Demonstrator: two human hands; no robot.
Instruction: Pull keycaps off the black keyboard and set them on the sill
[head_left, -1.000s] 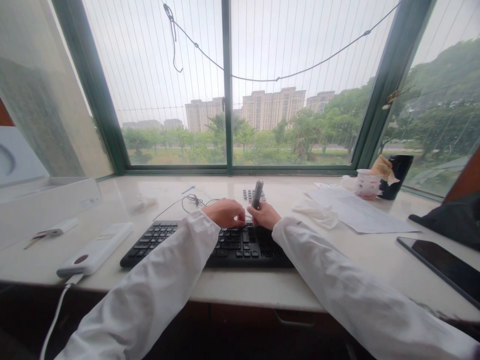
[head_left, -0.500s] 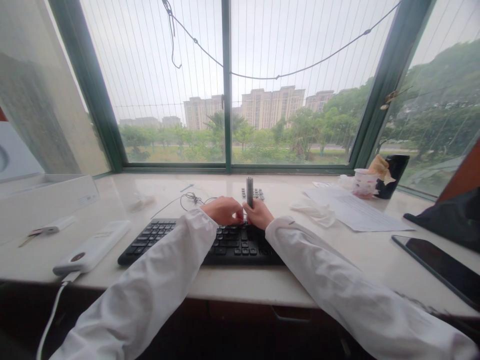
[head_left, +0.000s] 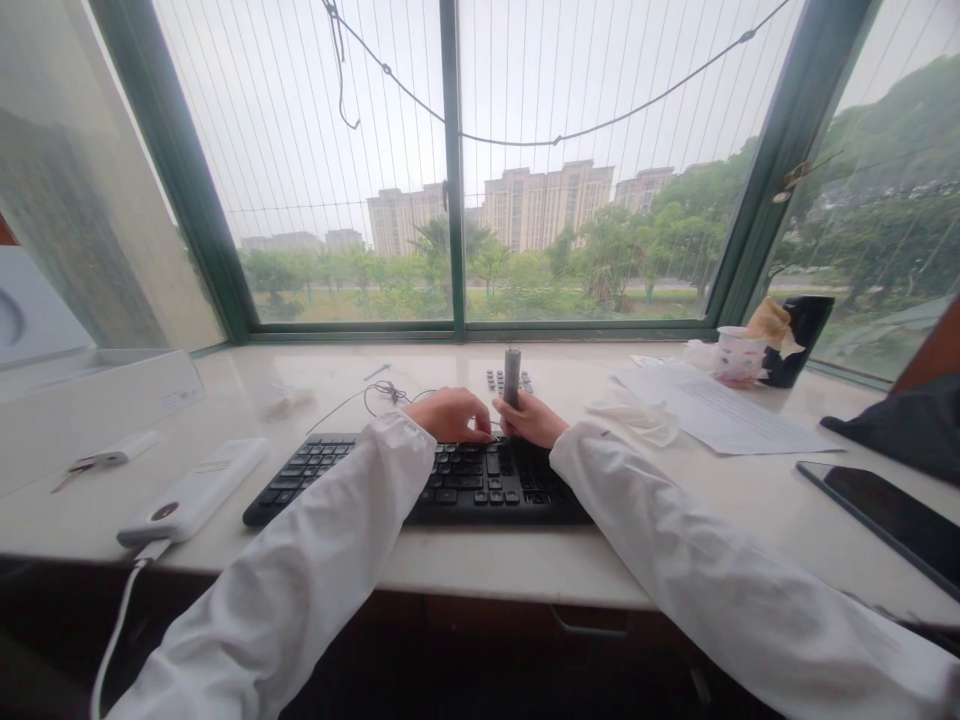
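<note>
My right hand is closed around a dark grey bar-shaped tool, which stands upright out of my fist over the keyboard's back edge. Its lower end is hidden, so its kind does not show. Just left of it, my left hand has its fingers curled down and pinched at the keyboard's top row; what they hold, if anything, is too small to make out. The black keyboard lies flat under both forearms. On its right block, several key places look bare. Loose keycaps sit in rows behind my hands.
At left lie a white power bank with a cable, keys and a white box. A tangled black cord rests behind the keyboard. At right are a tissue, printed paper, a cup and a phone.
My right hand and the grey tool have shifted slightly right, opening a little more space from my left hand. The view has also moved slightly.
</note>
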